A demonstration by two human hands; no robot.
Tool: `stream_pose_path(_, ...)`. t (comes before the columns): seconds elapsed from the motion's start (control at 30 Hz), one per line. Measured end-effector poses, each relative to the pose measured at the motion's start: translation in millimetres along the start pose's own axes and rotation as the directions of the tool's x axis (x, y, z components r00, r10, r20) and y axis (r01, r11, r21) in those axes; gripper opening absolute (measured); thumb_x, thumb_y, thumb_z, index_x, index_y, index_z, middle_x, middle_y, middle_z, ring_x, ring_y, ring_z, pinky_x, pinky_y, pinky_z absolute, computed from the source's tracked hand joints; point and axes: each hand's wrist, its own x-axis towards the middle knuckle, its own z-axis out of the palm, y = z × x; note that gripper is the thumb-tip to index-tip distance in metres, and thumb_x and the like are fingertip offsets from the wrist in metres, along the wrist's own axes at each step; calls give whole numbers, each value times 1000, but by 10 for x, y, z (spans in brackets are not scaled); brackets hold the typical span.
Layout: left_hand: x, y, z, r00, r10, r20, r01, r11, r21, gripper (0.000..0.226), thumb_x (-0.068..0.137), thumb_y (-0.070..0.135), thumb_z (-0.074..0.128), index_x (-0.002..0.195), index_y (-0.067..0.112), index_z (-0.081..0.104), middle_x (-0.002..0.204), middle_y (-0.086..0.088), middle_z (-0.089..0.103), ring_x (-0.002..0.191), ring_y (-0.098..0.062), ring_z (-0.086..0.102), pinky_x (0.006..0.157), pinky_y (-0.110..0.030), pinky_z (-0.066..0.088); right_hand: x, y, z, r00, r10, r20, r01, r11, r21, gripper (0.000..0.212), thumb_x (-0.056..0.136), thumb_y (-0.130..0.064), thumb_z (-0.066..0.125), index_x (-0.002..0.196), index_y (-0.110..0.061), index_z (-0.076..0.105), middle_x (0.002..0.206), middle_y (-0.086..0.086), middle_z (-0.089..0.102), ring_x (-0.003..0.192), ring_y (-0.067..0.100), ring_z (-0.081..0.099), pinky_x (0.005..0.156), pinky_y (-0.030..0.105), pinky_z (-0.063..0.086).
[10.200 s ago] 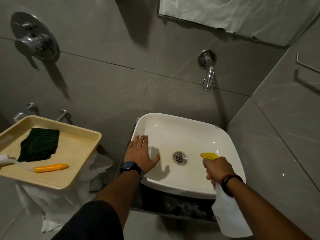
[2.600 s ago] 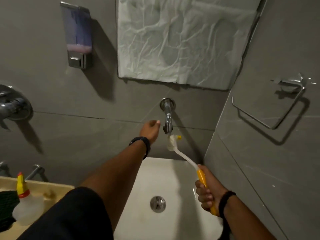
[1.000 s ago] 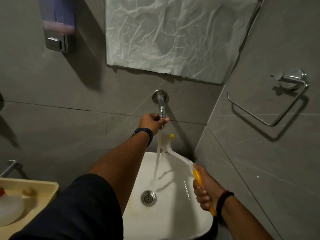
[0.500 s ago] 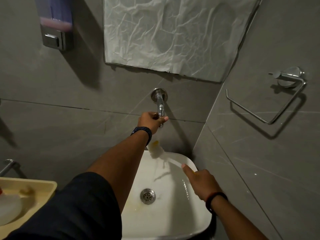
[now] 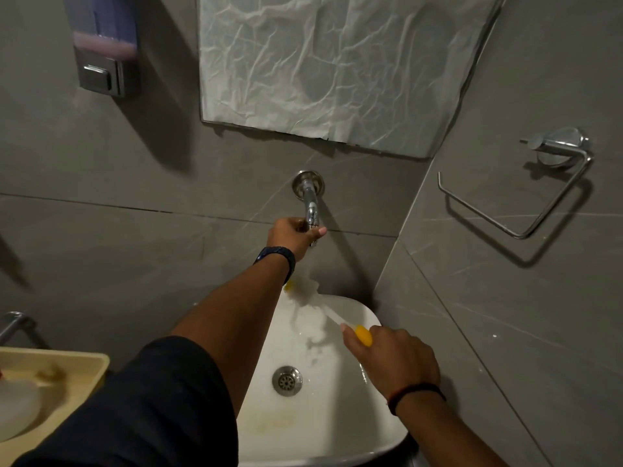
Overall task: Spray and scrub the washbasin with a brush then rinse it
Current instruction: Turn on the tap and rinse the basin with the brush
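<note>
The grey tiled wall is filling most of the view, and everything here is placed relative to the tap projecting from it. Directly above the tap, a large crumpled sheet is covering what looks like a mirror. Below the tap, the white washbasin is sitting against the wall, wet inside, with its metal drain lying straight below the spout. Far to the lower left of the tap, a beige tray is showing at the frame edge, with a pale, blurred bottle lying in it. Up and to the left of the tap, a soap dispenser is hanging on the wall; to the right of the tap, on the side wall, a chrome towel ring is mounted.

The left hand, with a dark watch at the wrist, is reaching up to the tap, its fingers curling around the spout's lower end. The right hand, wearing a dark wristband, is hovering over the basin's right side below the tap, its fingers wrapping closed around the yellow handle of the brush. The brush's white neck is slanting up and left, and its head, blurred, is sitting just below the spout over the basin's back rim.
</note>
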Motion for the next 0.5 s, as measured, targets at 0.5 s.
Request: stream_pose_path(0.5,-56,104,156,931,269,-249,-104,846,523,58,67,39,80,102,23,38,90,-8,62,81,-31,60,67,-41,50,44,170,213,997,71,43,-77,980,185,69,79,-78,31,49,-18,47,51,-5,53,51,14,51,46,24,30)
